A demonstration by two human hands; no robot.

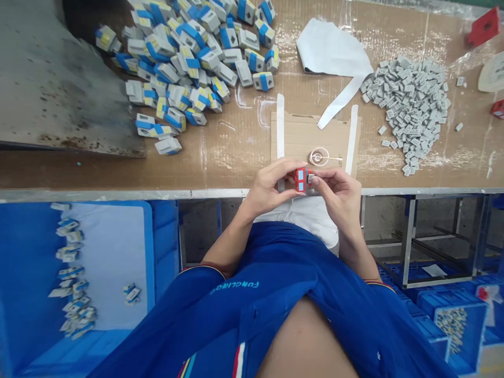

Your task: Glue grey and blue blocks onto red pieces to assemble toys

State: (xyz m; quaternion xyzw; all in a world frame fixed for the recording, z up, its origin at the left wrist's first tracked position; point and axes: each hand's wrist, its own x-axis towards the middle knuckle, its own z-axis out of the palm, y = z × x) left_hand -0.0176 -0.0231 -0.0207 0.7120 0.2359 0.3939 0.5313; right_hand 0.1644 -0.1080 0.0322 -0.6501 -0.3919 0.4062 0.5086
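My left hand (264, 188) is closed on a small red toy vehicle part (301, 184) with light blue window panes. With thumb and fingers, my right hand (342, 195) pinches a small grey piece (311, 179) against the right side of the red part. Both hands are at the table's front edge. Just beyond them, a small round cup (317, 157) with a thin stick (334, 158) across its rim sits on a cardboard sheet (295, 136) taped down with white strips.
At the back left lies a heap of grey, blue and yellow toy pieces (197, 58), beside a metal box (71, 89). Small grey pieces (417, 105) are piled at the right. A white cloth (331, 50) lies between them. Blue bins (147, 262) with more pieces stand below the table.
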